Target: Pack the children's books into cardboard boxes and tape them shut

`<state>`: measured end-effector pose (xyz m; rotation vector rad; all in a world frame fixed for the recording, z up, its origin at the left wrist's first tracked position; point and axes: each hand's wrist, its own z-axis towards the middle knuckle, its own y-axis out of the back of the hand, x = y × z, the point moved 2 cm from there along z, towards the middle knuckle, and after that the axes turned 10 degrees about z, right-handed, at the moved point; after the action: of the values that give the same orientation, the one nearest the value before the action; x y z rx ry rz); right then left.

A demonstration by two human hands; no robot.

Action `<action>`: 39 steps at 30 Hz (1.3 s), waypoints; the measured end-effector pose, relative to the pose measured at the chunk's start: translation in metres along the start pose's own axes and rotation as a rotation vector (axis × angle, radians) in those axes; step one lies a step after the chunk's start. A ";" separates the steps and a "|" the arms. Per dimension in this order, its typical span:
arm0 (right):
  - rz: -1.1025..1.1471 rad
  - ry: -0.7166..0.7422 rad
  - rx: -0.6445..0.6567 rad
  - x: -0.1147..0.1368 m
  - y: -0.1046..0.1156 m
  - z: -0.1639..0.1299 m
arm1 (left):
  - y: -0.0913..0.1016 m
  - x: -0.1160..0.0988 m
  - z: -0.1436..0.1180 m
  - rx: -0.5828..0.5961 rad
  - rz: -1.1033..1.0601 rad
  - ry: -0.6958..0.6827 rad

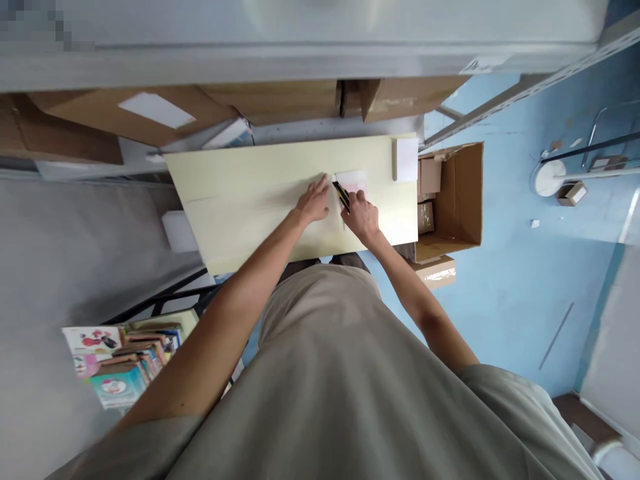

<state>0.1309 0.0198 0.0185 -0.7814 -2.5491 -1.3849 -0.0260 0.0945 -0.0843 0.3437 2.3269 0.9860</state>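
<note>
Black-and-yellow utility knife (341, 194) clasped in the right hand (362, 215) over thin white and pinkish paper (353, 178), near the centre of the frame.

Nearest, a softly creased, grey-beige shirt (320, 360) fills the lower middle. Above it, the right hand's fingers are closed around the knife's slim body, whose tip points to the upper left; the left hand (313, 201) lies just beside, palm down, fingers extended. Beneath them a long, smooth, cream-coloured tabletop (240, 193) crosses the middle of the frame, a white, block-shaped box (405, 160) at its right end. Beyond that edge, right of centre, an open brown cardboard box (465, 207) holds smaller cartons (430, 175). Below, a smooth blue floor (510, 293) spreads across the right.
</note>
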 end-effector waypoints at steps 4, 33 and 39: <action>0.145 0.030 -0.219 0.018 0.036 -0.024 | 0.030 -0.022 -0.037 -0.254 -0.155 0.048; 0.335 0.220 -0.482 -0.011 0.071 0.025 | 0.016 -0.033 -0.072 -0.132 -0.155 0.149; 0.356 -0.283 -0.184 -0.088 -0.014 0.034 | -0.031 -0.049 -0.045 0.091 -0.004 0.084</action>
<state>0.2036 0.0081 -0.0431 -1.4765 -2.3266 -1.4869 -0.0140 0.0256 -0.0618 0.3396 2.4522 0.9110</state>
